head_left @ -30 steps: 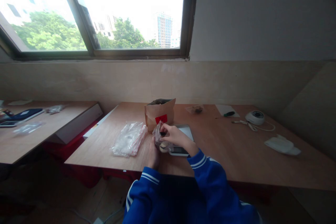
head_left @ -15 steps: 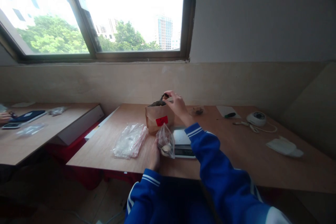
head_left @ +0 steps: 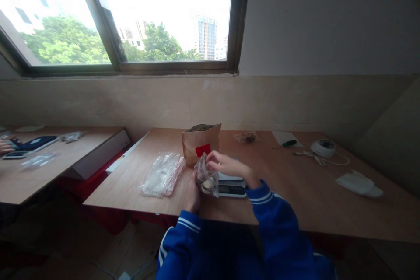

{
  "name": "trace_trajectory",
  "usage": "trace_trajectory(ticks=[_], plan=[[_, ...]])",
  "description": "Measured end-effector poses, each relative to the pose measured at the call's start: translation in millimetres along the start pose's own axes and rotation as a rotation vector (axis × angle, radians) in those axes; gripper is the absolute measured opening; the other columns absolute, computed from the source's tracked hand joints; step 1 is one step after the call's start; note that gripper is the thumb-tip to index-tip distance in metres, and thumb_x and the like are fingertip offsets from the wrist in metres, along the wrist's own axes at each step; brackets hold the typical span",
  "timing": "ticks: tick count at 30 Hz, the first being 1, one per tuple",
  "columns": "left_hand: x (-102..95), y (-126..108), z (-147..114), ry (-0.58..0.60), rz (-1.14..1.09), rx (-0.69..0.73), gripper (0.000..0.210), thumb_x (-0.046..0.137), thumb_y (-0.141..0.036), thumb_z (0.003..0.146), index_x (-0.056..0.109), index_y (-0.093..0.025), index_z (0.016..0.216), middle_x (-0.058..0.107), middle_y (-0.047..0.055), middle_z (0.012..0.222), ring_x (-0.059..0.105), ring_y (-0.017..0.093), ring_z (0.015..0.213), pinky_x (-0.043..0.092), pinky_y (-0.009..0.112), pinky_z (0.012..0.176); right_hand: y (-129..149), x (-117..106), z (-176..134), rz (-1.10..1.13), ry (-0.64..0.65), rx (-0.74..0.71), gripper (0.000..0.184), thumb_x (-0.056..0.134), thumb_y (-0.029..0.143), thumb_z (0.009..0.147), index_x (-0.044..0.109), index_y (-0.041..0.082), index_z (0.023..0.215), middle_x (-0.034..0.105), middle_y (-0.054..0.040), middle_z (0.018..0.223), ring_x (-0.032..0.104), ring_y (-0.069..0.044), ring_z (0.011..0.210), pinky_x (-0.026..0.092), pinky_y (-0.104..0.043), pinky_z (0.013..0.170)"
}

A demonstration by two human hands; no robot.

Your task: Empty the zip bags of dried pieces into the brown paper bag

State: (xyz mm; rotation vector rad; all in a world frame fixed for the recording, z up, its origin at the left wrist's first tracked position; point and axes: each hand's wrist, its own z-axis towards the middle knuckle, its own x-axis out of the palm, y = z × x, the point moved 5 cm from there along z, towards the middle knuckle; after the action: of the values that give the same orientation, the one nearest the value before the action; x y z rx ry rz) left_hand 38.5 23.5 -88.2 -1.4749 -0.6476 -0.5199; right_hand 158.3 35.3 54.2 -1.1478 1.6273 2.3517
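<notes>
My left hand [head_left: 193, 194] grips a clear plastic bag [head_left: 213, 186] by its left side, near the table's front edge. Pale and dark pieces lie in the bottom of this bag. At its mouth is my right hand [head_left: 226, 164], fingers bent together and dipping into the opening; what they hold is hidden. Just behind stands an upright brown paper bag [head_left: 188, 146] with a red label, its top gaping. Partly covered by the plastic bag and my right hand, a digital scale [head_left: 231, 190] sits to the right.
Flat clear zip bags [head_left: 160, 175] lie left on the table. Farther right are a small filled bag [head_left: 247, 137], a green-handled screwdriver [head_left: 289, 143], a white dome camera [head_left: 323, 148] with its cable, and a crumpled white cloth [head_left: 359, 183]. Another person's hand [head_left: 5, 146] shows at the left table.
My right hand has come down from above the paper bag, where it held a dark brown piece, to the plastic bag's mouth. My left hand stays in place.
</notes>
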Motion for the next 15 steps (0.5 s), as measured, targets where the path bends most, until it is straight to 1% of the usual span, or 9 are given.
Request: trace_trajectory(ticks=[1, 3, 5, 6, 8, 10, 12, 15], plan=[[1.4, -1, 0, 0.004, 0.004, 0.017, 0.035, 0.051, -0.041, 0.086, 0.069, -0.018, 0.105, 0.069, 0.008, 0.114, 0.049, 0.029, 0.125, 0.036, 0.042, 0.108, -5, 8, -2, -0.027, 0.042, 0.015, 0.012, 0.05, 0.017, 0.085, 0.058, 0.019, 0.094, 0.068, -0.0032, 0.086, 0.064, -0.018, 0.077, 0.05, -0.027, 0.068], [0.9, -3, -1, -0.003, -0.001, 0.035, 0.036, 0.052, -0.042, 0.085, 0.069, -0.017, 0.103, 0.069, 0.008, 0.113, 0.05, 0.028, 0.125, 0.035, 0.042, 0.109, -10, 20, -4, -0.091, 0.072, -0.003, 0.015, 0.051, 0.012, 0.081, 0.06, 0.018, 0.092, 0.069, -0.0057, 0.09, 0.065, -0.02, 0.081, 0.049, -0.028, 0.072], [-3.0, -4, -2, -0.027, -0.025, 0.019, 0.036, 0.054, -0.043, 0.082, 0.069, -0.017, 0.1, 0.069, 0.009, 0.112, 0.05, 0.029, 0.124, 0.034, 0.044, 0.109, -11, 28, -5, -0.115, 0.099, -0.052, 0.022, 0.051, 0.005, 0.077, 0.062, 0.017, 0.091, 0.07, -0.0071, 0.095, 0.064, -0.022, 0.087, 0.049, -0.03, 0.078], [-4.9, -4, -2, -0.03, -0.038, 0.007, 0.036, 0.055, -0.043, 0.08, 0.069, -0.017, 0.1, 0.069, 0.009, 0.113, 0.05, 0.029, 0.124, 0.033, 0.044, 0.109, -11, 31, -6, -0.11, 0.119, -0.075, 0.028, 0.052, 0.003, 0.074, 0.063, 0.018, 0.095, 0.07, -0.0072, 0.1, 0.064, -0.023, 0.092, 0.049, -0.031, 0.082], [-6.6, -5, -4, -0.007, -0.059, -0.004, 0.035, 0.057, -0.04, 0.077, 0.069, -0.017, 0.1, 0.067, 0.01, 0.116, 0.048, 0.029, 0.126, 0.033, 0.043, 0.109, -11, 34, -7, -0.077, 0.151, -0.106, 0.044, 0.055, 0.001, 0.071, 0.061, 0.019, 0.111, 0.067, -0.0075, 0.113, 0.061, -0.024, 0.104, 0.047, -0.033, 0.091], [-5.0, -6, -7, 0.049, -0.07, -0.004, 0.037, 0.057, -0.036, 0.074, 0.067, -0.016, 0.104, 0.065, 0.01, 0.12, 0.047, 0.029, 0.127, 0.034, 0.043, 0.108, -13, 33, -8, -0.038, 0.171, -0.109, 0.058, 0.057, 0.001, 0.07, 0.054, 0.02, 0.125, 0.061, -0.008, 0.126, 0.057, -0.024, 0.113, 0.044, -0.035, 0.096], [-2.1, -7, -9, 0.094, -0.071, -0.014, 0.04, 0.057, -0.032, 0.072, 0.066, -0.017, 0.108, 0.064, 0.01, 0.12, 0.049, 0.03, 0.124, 0.036, 0.044, 0.106, -15, 32, -11, -0.023, 0.206, -0.101, 0.061, 0.057, 0.002, 0.069, 0.053, 0.02, 0.127, 0.059, -0.0081, 0.129, 0.057, -0.024, 0.114, 0.044, -0.035, 0.097], [1.1, -8, -11, 0.103, -0.054, -0.021, 0.04, 0.058, -0.028, 0.07, 0.065, -0.017, 0.108, 0.066, 0.01, 0.115, 0.053, 0.031, 0.12, 0.039, 0.044, 0.102, -20, 32, -14, -0.033, 0.252, -0.075, 0.063, 0.062, 0.005, 0.069, 0.054, 0.02, 0.129, 0.06, -0.0082, 0.128, 0.059, -0.024, 0.111, 0.045, -0.035, 0.096]])
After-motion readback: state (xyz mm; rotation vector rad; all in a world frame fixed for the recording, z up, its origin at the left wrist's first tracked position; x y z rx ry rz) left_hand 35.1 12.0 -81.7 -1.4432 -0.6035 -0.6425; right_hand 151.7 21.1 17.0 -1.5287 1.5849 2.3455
